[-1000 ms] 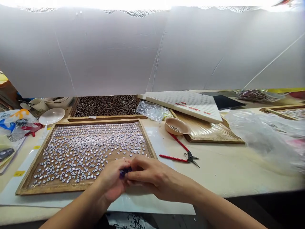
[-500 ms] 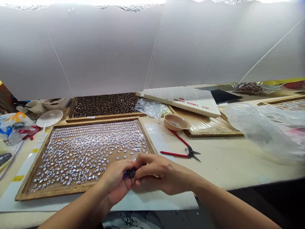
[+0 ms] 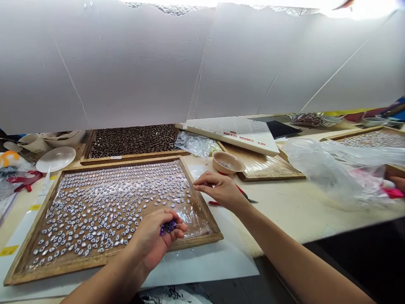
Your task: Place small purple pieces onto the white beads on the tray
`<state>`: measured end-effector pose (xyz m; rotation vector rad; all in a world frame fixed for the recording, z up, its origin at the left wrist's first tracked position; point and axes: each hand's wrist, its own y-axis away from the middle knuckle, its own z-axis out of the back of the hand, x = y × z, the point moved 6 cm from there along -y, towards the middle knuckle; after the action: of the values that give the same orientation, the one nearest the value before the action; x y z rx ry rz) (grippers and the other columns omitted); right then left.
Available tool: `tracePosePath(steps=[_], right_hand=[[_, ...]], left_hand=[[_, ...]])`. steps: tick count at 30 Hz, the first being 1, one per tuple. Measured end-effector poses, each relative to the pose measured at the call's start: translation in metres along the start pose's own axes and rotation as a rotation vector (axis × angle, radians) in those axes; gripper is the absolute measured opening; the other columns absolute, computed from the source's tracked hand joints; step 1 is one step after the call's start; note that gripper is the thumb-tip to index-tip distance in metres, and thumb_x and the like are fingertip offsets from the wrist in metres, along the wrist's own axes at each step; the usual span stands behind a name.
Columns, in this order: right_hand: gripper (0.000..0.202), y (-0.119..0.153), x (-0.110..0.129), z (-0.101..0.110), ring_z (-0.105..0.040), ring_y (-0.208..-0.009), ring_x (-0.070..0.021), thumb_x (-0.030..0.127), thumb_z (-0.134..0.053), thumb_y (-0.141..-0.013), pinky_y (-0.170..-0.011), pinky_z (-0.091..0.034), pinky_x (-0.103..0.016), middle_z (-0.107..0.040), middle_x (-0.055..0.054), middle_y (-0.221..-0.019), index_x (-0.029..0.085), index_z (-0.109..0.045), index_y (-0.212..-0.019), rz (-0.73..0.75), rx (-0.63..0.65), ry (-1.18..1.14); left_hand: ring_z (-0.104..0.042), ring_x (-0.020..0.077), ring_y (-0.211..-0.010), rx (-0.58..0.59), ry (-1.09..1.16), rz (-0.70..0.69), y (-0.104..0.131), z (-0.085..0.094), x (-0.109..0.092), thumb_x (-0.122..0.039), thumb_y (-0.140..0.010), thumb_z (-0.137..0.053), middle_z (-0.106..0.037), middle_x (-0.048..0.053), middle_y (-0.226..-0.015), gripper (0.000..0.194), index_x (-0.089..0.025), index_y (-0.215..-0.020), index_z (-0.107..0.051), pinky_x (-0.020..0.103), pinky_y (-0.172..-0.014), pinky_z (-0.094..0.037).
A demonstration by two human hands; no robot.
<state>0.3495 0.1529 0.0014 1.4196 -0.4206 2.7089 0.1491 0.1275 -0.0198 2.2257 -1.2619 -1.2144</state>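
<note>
Tabletop (image 3: 284, 213) below, left grip (image 3: 159, 240) cups glossy purple, perhaps faceted pieces (image 3: 169, 227); right grip (image 3: 223, 191) pinched.

Legible text: none; marked items as follows: white slab (image 3: 205, 126), red lettering (image 3: 234, 134) in several groups along its near side, too small and blurred to decipher, with fainter printed rows above; rear tray (image 3: 148, 156), one small white label (image 3: 116, 157) on its front rail, unreadable; pale sheet (image 3: 228, 257) beneath the front tray (image 3: 202, 241), yellow tags (image 3: 9, 251) along its left side, wording indistinct

Glossy purple gems (image 3: 168, 227), rough wooden frame (image 3: 201, 240), shiny crinkled plastic film (image 3: 191, 216).
</note>
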Motion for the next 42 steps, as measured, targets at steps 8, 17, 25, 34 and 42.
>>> tracePosePath(steps=[8,17,25,34,42], right_hand=[[0.011,-0.021,-0.007,-0.010,-0.061,-0.075,-0.0159,0.017,-0.059,-0.073,-0.072,-0.046,-0.029,-0.069,0.000,-0.078,0.022,-0.069,-0.075,0.006,0.041,0.209],[0.014,-0.037,0.000,-0.028,-0.057,-0.080,-0.0172,0.012,-0.058,-0.076,-0.071,-0.041,-0.027,-0.064,-0.003,-0.079,0.019,-0.068,-0.070,0.076,0.208,0.600],[0.019,-0.044,-0.006,-0.038,-0.054,-0.076,-0.0182,0.007,-0.054,-0.076,-0.066,-0.037,-0.028,-0.061,-0.007,-0.079,0.017,-0.070,-0.073,-0.005,0.210,0.731],[0.021,-0.030,0.005,-0.037,-0.053,-0.086,-0.0215,0.013,-0.051,-0.084,-0.073,-0.039,-0.031,-0.060,-0.007,-0.081,0.018,-0.071,-0.079,0.058,0.194,0.807],[0.017,0.007,0.056,-0.030,-0.056,-0.076,-0.0152,0.019,-0.050,-0.086,-0.068,-0.045,-0.028,-0.060,-0.005,-0.082,0.019,-0.068,-0.086,0.314,0.153,0.259]], left_hand=[[-0.058,0.0123,-0.057,0.013,-0.003,0.051,0.001,0.003,0.011,-0.005,-0.073,-0.047,-0.057,0.007,-0.067,0.013,-0.008,-0.066,-0.057,0.020,-0.051,-0.044],[-0.057,0.0132,-0.058,0.048,-0.019,0.054,0.002,0.005,0.013,-0.011,-0.068,-0.053,-0.057,0.006,-0.068,0.005,-0.009,-0.066,-0.057,0.022,-0.051,-0.043],[-0.057,0.0130,-0.060,0.085,-0.007,0.044,0.004,0.004,0.013,-0.014,-0.069,-0.054,-0.056,0.006,-0.068,0.005,-0.010,-0.068,-0.057,0.022,-0.053,-0.042],[-0.057,0.0130,-0.065,0.010,-0.025,0.038,0.003,0.009,0.010,-0.009,-0.069,-0.053,-0.058,0.007,-0.073,0.007,-0.010,-0.070,-0.059,0.023,-0.058,-0.045],[-0.062,0.0192,-0.077,0.012,0.137,0.019,0.002,0.010,0.003,-0.013,-0.070,-0.057,-0.063,0.013,-0.082,0.012,-0.005,-0.072,-0.065,0.031,-0.077,-0.049]])
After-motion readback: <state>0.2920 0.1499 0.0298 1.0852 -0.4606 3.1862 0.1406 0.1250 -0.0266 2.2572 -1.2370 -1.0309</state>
